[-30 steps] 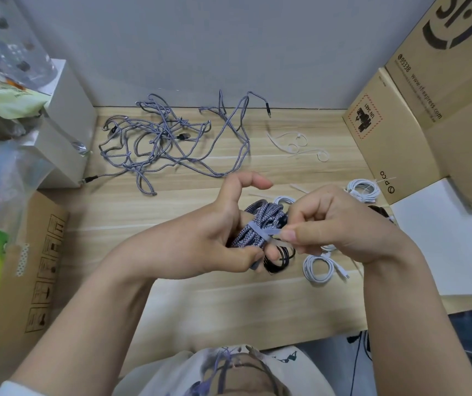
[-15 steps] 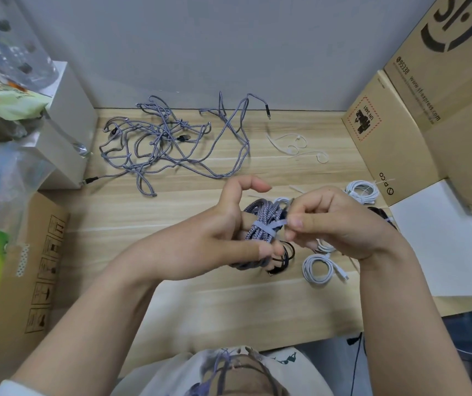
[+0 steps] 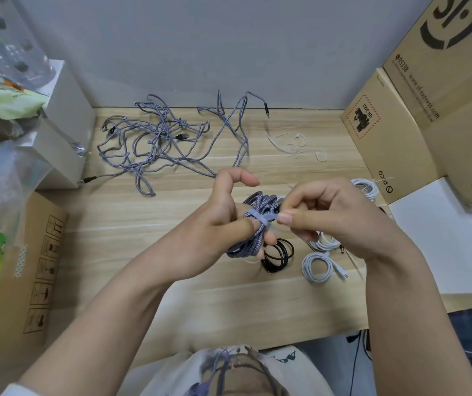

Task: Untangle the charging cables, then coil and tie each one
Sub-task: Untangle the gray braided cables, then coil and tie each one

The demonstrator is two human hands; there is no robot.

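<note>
Braided grey cable coil (image 3: 253, 224), held above the desk (image 3: 172, 281) centre, is being bound: left hand (image 3: 217, 232) grips the bundle, right hand (image 3: 323, 215) pinches the tie strap (image 3: 263, 218) wrapped round it. Done, by appearance: black coil (image 3: 279, 257) and white coils (image 3: 319, 265) lying near right. Outstanding: the tangled grey cables (image 3: 166, 138) at far left; spare ties (image 3: 294, 145) lie far right.

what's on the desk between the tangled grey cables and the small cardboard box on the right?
Head view: loose translucent ties lie on the wooden desk between the tangled grey cables and the cardboard box; otherwise bare wood.
</note>
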